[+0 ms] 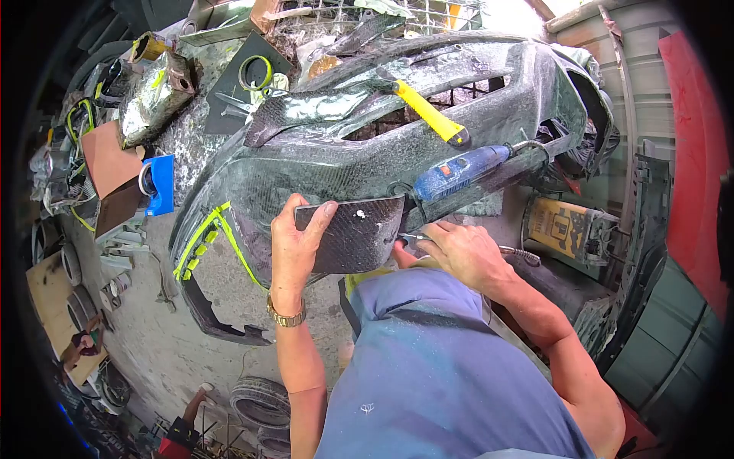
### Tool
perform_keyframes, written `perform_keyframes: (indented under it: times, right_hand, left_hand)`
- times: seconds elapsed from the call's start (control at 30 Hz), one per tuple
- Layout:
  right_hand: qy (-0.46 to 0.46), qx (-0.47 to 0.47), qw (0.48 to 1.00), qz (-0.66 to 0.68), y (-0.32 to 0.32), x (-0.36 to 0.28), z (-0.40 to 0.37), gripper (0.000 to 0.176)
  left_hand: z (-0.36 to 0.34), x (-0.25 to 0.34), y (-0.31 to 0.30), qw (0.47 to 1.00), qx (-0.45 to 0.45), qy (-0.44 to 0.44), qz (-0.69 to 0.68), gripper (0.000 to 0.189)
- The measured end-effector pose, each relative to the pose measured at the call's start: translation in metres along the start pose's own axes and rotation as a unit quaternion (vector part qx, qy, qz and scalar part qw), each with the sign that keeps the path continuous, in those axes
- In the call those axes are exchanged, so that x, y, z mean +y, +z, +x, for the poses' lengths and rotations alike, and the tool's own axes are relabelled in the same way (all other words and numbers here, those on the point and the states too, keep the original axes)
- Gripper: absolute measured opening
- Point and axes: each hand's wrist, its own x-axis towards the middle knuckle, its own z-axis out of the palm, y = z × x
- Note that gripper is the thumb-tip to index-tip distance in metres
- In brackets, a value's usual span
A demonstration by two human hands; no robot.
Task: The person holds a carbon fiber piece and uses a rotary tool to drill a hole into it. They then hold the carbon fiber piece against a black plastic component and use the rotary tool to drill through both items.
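My left hand (pixel 297 241) grips the left edge of a dark carbon-fibre panel (pixel 358 233), thumb on its top face. A small white spot shows on the panel. My right hand (pixel 462 252) is closed at the panel's right edge around a slim rotary tool handpiece (pixel 411 236); its metal tip points at that edge. A flexible shaft (pixel 520 254) with a coiled end emerges behind this hand. Beyond the panel, a dusty blue rotary tool (pixel 459 172) rests on a large dark car bumper (pixel 329 164), with a yellow-handled cutter (pixel 428 111) above it.
Yellow-green tape (pixel 216 214) marks the bumper's left side. Scissors (pixel 233 103) and a tape roll (pixel 255 73) lie behind it. A blue tape dispenser (pixel 159 185) sits at left, tires (pixel 261 405) below. A yellow-black box (pixel 562 229) stands right. Other people (pixel 183 436) are at lower left.
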Motion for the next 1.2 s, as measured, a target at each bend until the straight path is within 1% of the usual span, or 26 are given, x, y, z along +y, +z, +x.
perform_keyframes:
  times: [0.07, 0.23, 0.3, 0.43, 0.5, 0.53, 0.6, 0.67, 0.77, 0.83, 0.9, 1.2]
  right_hand:
    - [-0.019, 0.001, 1.000, -0.025, -0.0010, -0.0003, 0.0030, 0.029]
    - [-0.034, 0.003, 0.999, -0.038, 0.0026, 0.0013, 0.0082, 0.028]
    - [-0.034, 0.003, 0.999, -0.037, 0.0033, 0.0008, 0.0085, 0.028]
    - [-0.034, -0.003, 0.999, -0.034, 0.0054, 0.0012, 0.0086, 0.027]
    - [-0.032, -0.007, 0.999, -0.032, 0.0062, 0.0002, 0.0084, 0.027]
    - [-0.027, -0.012, 0.999, -0.028, 0.0062, -0.0007, 0.0084, 0.027]
    - [-0.023, -0.017, 0.999, -0.024, 0.0055, -0.0015, 0.0073, 0.027]
    - [-0.040, -0.016, 0.999, -0.009, 0.0042, -0.0008, 0.0061, 0.027]
    - [-0.024, 0.009, 1.000, -0.014, 0.0053, 0.0006, 0.0041, 0.026]
    - [-0.018, 0.004, 1.000, -0.020, 0.0062, 0.0016, 0.0065, 0.026]
    - [-0.009, 0.001, 1.000, -0.028, 0.0052, 0.0026, 0.0067, 0.026]
    - [-0.027, -0.003, 0.999, -0.028, 0.0083, 0.0042, 0.0054, 0.027]
  left_hand:
    - [0.0007, 0.0001, 0.0007, 1.000, 0.001, -0.001, 0.003, 0.035]
    - [-0.0007, 0.0018, 0.0019, 1.000, 0.003, -0.018, 0.012, 0.037]
    - [-0.0011, 0.0008, 0.0028, 1.000, 0.011, 0.009, 0.025, 0.038]
    - [-0.0017, 0.0002, 0.0028, 0.999, 0.012, 0.005, 0.030, 0.039]
    - [-0.0031, 0.0013, 0.0020, 0.999, -0.001, -0.020, 0.028, 0.030]
    - [-0.0027, 0.0012, 0.0026, 0.999, -0.001, -0.020, 0.028, 0.030]
    - [-0.0013, 0.0008, 0.0039, 0.999, 0.018, 0.003, 0.031, 0.040]
    - [-0.0004, -0.0005, 0.0034, 0.999, 0.017, 0.002, 0.030, 0.039]
    - [-0.0001, 0.0006, 0.0039, 0.999, 0.017, 0.010, 0.033, 0.039]
    - [-0.0008, 0.0011, 0.0029, 0.999, 0.017, 0.019, 0.039, 0.038]
    - [-0.0008, 0.0006, 0.0031, 0.999, 0.012, -0.007, 0.031, 0.038]
    - [-0.0006, -0.0018, 0.0046, 0.999, 0.022, 0.010, 0.043, 0.039]
